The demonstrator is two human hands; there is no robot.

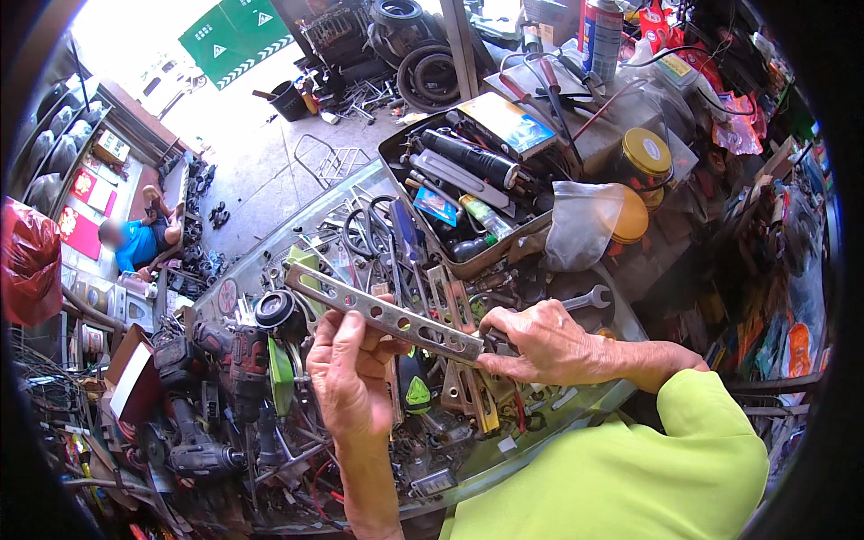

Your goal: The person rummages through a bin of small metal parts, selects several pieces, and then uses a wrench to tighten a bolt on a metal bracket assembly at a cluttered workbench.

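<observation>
A flat silver metal bar with a row of round holes (382, 313) is held slantwise above a cluttered glass-topped table. My left hand (353, 364) pinches its lower edge near the middle, thumb in front. At the bar's right end is my right hand (544, 342), closed around a spanner (589, 299) whose open-jaw end sticks out beyond the knuckles. The spanner's other end is mostly hidden by my fingers, close to the bar. Similar holed metal bars (453, 301) lie underneath, behind the held one.
An open case of tools (468, 193) stands at the table's far side. Cordless drills (238, 360) crowd the left, with a green-handled tool (281, 376) beside them. Yellow-lidded tubs (646, 155) and a spray can (601, 40) stand at the right. A person in blue (139, 243) is far left.
</observation>
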